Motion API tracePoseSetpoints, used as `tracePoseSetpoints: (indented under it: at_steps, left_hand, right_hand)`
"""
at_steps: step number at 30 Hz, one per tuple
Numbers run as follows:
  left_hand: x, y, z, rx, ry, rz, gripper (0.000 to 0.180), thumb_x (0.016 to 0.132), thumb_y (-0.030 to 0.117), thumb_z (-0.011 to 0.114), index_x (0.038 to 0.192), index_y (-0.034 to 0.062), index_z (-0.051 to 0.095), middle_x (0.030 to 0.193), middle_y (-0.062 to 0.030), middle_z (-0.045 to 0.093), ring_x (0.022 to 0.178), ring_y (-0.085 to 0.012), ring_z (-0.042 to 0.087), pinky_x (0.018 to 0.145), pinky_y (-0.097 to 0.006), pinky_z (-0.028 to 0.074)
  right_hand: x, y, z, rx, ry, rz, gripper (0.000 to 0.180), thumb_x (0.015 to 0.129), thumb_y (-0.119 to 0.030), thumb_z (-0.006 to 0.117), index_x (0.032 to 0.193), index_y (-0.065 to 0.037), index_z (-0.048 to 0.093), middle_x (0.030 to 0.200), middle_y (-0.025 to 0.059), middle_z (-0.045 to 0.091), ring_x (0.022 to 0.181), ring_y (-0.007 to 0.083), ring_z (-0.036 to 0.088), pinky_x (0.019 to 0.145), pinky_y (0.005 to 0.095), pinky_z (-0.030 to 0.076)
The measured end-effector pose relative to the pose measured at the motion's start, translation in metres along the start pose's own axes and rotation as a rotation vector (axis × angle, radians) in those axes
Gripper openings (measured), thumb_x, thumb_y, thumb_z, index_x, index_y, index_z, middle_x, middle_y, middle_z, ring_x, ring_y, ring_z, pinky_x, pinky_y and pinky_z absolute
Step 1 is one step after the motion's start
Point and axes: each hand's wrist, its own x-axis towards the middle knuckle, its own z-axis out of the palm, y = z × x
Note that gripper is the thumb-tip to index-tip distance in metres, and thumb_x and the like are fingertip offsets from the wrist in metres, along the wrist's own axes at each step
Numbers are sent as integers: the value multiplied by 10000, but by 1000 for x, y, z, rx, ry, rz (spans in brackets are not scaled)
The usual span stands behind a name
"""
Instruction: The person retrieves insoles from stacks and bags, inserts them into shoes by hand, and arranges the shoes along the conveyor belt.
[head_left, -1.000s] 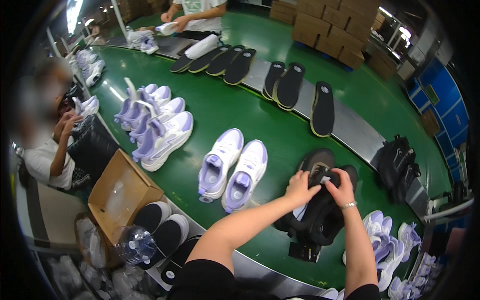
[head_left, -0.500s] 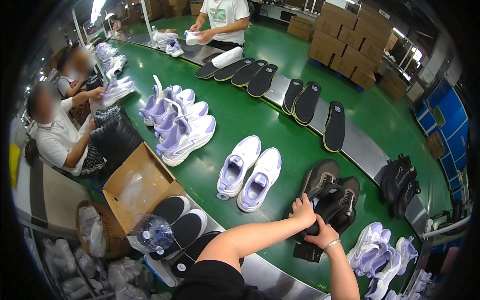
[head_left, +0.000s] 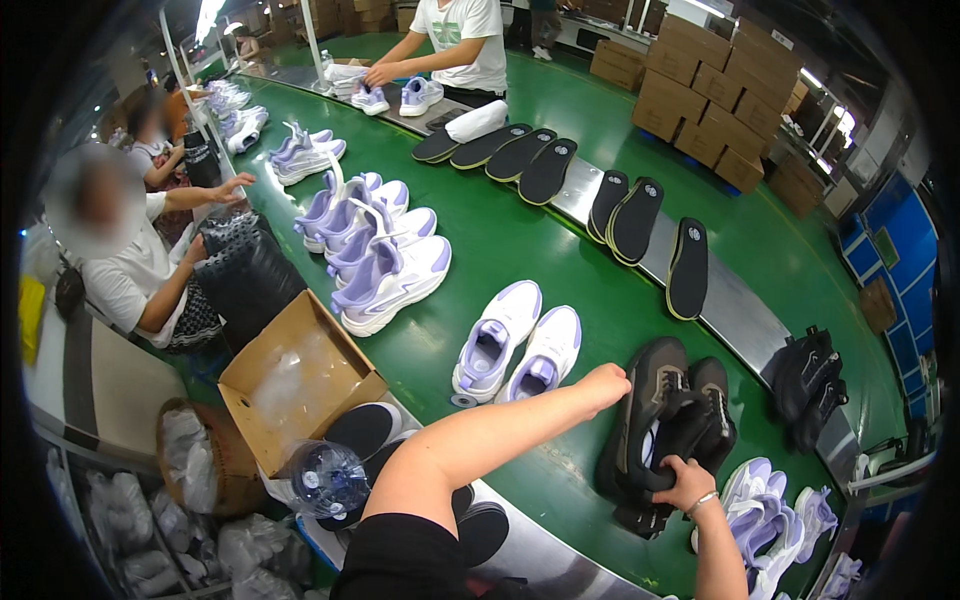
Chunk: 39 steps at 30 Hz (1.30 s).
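A pair of dark brown and black shoes (head_left: 652, 385) lies on the green work surface at the right. My right hand (head_left: 688, 485) pinches the padded collar at the heel of the nearer shoe, thumb and fingers closed on its edge. My left hand (head_left: 604, 388) is just left of the same shoe, its fingers curled in and their tips by the shoe's side; what they hold, if anything, is hidden. Left of my left hand stands a pair of white and purple sneakers (head_left: 500, 335), partly covered by my forearm.
Black insoles (head_left: 687, 270) line the metal strip beyond the surface. More white and purple sneakers (head_left: 395, 285) stand left, others (head_left: 765, 520) lie right. Black shoes (head_left: 803, 375) sit at the far right. An open carton (head_left: 300, 375) is near left. Co-workers sit left and stand behind.
My left hand has come off the dark shoes to the left; my right hand now grips the heel collar. A seated co-worker's hand has let go of a sneaker, now on the surface.
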Motion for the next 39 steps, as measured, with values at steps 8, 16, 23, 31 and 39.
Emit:
tracePoseSetpoints:
  at_steps: [8, 16, 23, 31, 39]
  left_hand:
    - [7, -35, 59, 70, 149, 129, 572, 622, 287, 624, 1060, -33, 440, 984, -193, 526, 914, -287, 522, 809, -341, 410]
    - [9, -59, 90, 491, 209, -102, 679, 671, 314, 588, 1190, -15, 299, 1153, -266, 390, 1074, -385, 399, 897, -392, 348]
    - [37, -110, 58, -2, 309, 57, 306, 734, 176, 369, 746, -26, 599, 851, -258, 560, 836, -395, 529, 728, -438, 408]
    - [43, -113, 23, -423, 600, 24, 199, 781, 185, 399, 741, 36, 524, 653, -112, 497, 583, -212, 456, 516, -347, 388]
    - [5, -94, 112, 97, 610, 300, 237, 849, 176, 424, 961, -19, 499, 935, -128, 523, 872, -221, 491, 805, -312, 377]
  right_hand:
    - [-8, 2, 6, 56, 34, 11, 598, 476, -354, 753, 996, -172, 521, 811, 162, 534, 770, 328, 535, 688, 366, 444]
    - [-9, 18, -4, -214, 21, -252, 328, 741, -212, 517, 1064, -160, 509, 772, 106, 581, 734, 271, 574, 590, 338, 440]
    - [18, 8, -6, -738, 345, -906, 391, 690, -188, 483, 1080, -196, 496, 1146, 34, 461, 1123, 209, 368, 847, 506, 274]
    - [59, 23, -45, -718, 605, -721, 159, 652, -184, 502, 808, -172, 533, 726, -12, 472, 794, 181, 468, 856, 536, 288]
    - [138, 69, -169, -324, 553, 47, 248, 635, -229, 580, 831, -79, 551, 829, 82, 597, 808, 235, 576, 824, 404, 337]
